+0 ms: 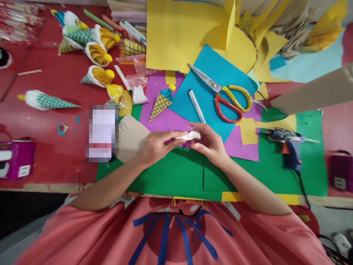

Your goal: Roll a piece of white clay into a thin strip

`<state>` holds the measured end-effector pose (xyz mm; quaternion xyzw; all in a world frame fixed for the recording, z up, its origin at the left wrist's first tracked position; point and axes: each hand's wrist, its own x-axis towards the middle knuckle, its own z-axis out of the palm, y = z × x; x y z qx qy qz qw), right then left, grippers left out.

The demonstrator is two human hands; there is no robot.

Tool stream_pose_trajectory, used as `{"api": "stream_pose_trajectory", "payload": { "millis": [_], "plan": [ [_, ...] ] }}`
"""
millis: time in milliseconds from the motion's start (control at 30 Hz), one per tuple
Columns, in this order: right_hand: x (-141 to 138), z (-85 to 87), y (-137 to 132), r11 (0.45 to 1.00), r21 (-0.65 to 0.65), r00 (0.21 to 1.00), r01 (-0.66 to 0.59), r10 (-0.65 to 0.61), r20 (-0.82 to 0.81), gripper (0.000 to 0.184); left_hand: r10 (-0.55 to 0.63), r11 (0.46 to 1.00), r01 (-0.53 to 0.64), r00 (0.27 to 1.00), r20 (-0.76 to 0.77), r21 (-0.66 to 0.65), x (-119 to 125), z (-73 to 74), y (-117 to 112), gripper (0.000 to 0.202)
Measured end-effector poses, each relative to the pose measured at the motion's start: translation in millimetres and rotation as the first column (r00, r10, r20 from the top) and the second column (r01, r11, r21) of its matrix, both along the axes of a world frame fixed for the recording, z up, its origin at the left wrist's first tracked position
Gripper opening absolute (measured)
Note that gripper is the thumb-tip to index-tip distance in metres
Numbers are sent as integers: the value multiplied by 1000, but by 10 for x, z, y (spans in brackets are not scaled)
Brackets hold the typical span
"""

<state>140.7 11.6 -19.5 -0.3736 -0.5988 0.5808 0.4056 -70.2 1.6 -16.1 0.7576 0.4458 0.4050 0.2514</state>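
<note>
Pinched between the thumb and fingers of my left hand is a small flattened white piece, like soft modelling clay. My right hand curves around its free end, thumb and fingers apart; no firm grip shows. Beyond them lies a small paper cone with yellow and dark crosshatching, a blue top and a yellow ball. A white marker rests on a blue sheet, beside large scissors with one red and one yellow handle. A small plastic bag holds white material.
Several decorated cones lie at the back left, another cone nearer. A blurred-out phone-like object is left of my hands. A glue gun with its cord lies right. Yellow sheets stand behind. Green sheet lies underneath.
</note>
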Motion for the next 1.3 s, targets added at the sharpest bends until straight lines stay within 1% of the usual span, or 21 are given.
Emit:
{"api": "stream_pose_trajectory", "payload": {
  "millis": [67,100,200,233,267,400,467,500,567,600,633,667,767,867,933,967,1067,1133,1167,1233,1300],
  "plan": [
    [-5,-13,-10,997,65,998,31,-34,52,44,5,998,-2,999,51,-62,-11,13,4,23],
    [-6,-16,-14,994,93,995,52,-60,77,37,-3,996,11,997,77,-92,-20,14,4,28],
    [-5,-10,-20,985,140,987,99,-115,114,28,-36,983,59,991,131,-175,-39,2,4,57],
    [-4,-5,-21,983,150,985,103,-121,120,28,-49,980,73,990,132,-185,-39,-6,5,63],
    [-4,1,-22,982,159,985,99,-120,128,27,-62,981,84,990,127,-177,-35,-14,6,65],
    [-7,11,-31,981,185,983,49,-80,165,25,-111,993,116,987,115,-36,12,-25,22,43],
    [-12,-1,-38,984,170,983,46,-75,168,28,-105,994,107,986,128,-9,36,-11,34,31],
    [-14,-12,-42,987,154,985,42,-66,157,33,-91,995,94,987,136,-19,44,0,39,26],
    [-19,-34,-47,990,139,992,26,-43,121,53,-46,996,57,987,152,-70,52,21,47,20],
    [-21,-43,-47,989,149,993,22,-39,108,60,-25,994,41,987,157,-98,52,30,49,19],
    [-23,-48,-46,985,172,993,27,-46,108,62,-9,992,29,987,160,-123,48,35,50,19],
    [-25,-48,-44,978,204,990,38,-65,123,57,3,989,21,987,163,-144,42,36,48,18],
    [-24,-21,-37,954,290,969,81,-143,202,30,4,978,30,987,163,-206,13,17,37,23],
    [-19,21,-33,944,311,957,109,-184,224,22,-40,980,70,986,160,-185,-10,-21,29,49],
    [-16,42,-36,948,300,959,104,-176,222,21,-94,990,107,986,140,-91,-9,-45,31,63],
    [-16,48,-38,952,290,961,95,-163,223,21,-116,992,121,986,119,-35,-4,-54,35,63],
    [-16,55,-49,969,236,967,69,-124,224,24,-132,984,125,990,51,126,19,-63,43,50],
    [-12,49,-53,980,189,971,55,-96,217,27,-116,977,110,993,19,181,29,-53,40,40],
    [-8,42,-53,984,173,975,46,-82,207,29,-105,978,102,994,9,183,31,-43,36,36],
    [3,25,-48,985,168,982,22,-52,180,35,-82,988,81,997,3,131,32,-16,26,27],
    [13,8,-36,975,220,985,0,-38,168,46,-50,998,49,999,16,44,32,10,21,22]
  ]
}}
